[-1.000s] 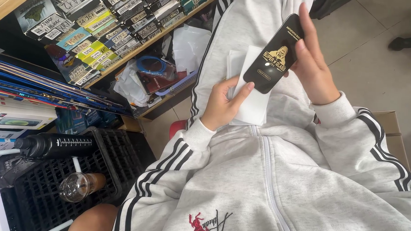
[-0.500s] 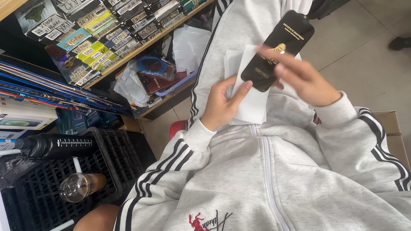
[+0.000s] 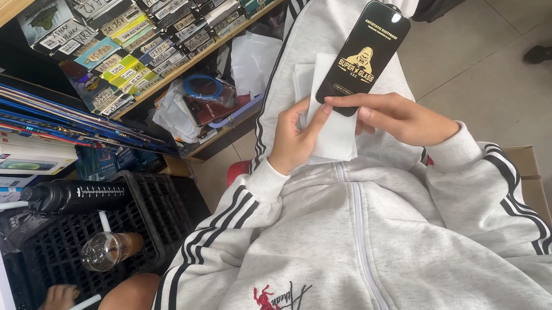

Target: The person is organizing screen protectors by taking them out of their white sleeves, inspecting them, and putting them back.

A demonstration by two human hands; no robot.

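Note:
My right hand [image 3: 399, 118] pinches the lower end of a black phone screen protector [image 3: 364, 51] with gold print, holding it tilted up over my lap. Just left of it, my left hand [image 3: 294, 136] holds a white paper sleeve [image 3: 335, 132] from below, thumb along its edge. The sleeve rests on my grey trousers, partly behind the black protector. Both arms wear grey sleeves with black stripes.
A wooden shelf [image 3: 186, 62] packed with small labelled boxes runs along the upper left. Below it lie plastic bags and a blue cable [image 3: 202, 87]. A black crate [image 3: 121, 228] holds a black bottle [image 3: 75, 197] and a clear cup [image 3: 104, 251]. A cardboard box [image 3: 533, 181] sits at right.
My right hand shifted from gripping the protector's side to pinching its lower end, and the protector rose and tilted farther up. My left hand stayed on the white sleeve.

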